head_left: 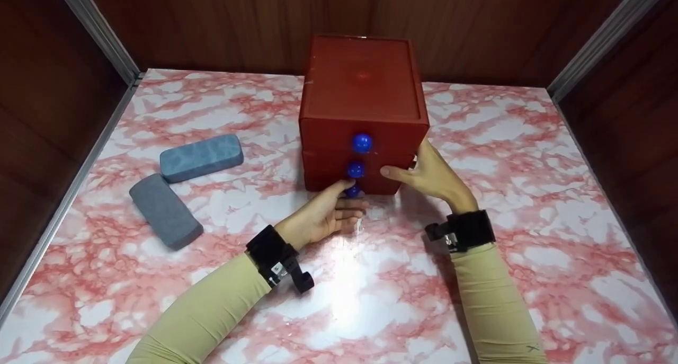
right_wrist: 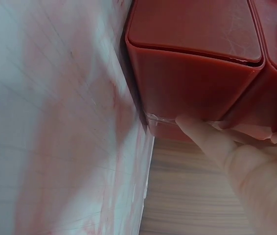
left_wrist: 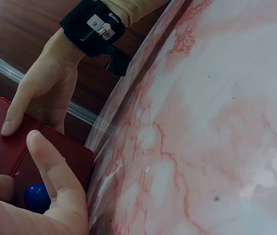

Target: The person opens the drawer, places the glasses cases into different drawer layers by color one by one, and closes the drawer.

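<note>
A red drawer box [head_left: 365, 80] with blue knobs down its front stands on the table, its drawers closed. At the lowest blue knob [head_left: 353, 192], the left hand [head_left: 318, 215] has its thumb and index finger on either side, while its other fingers extend below. That blue knob [left_wrist: 37, 198] also appears between thumb and finger in the left wrist view. The right hand [head_left: 437, 176] steadies the box at its right side, thumb on the front face. In the right wrist view, the right hand's fingers [right_wrist: 217, 142] lie fairly straight along the red side.
To the left of the box lie a blue oblong case [head_left: 201, 157] and a grey oblong case [head_left: 166, 211], nearly touching. The table [head_left: 529, 194] has a red and white marbled top. Dark wood panels [head_left: 222, 25] enclose its back and sides.
</note>
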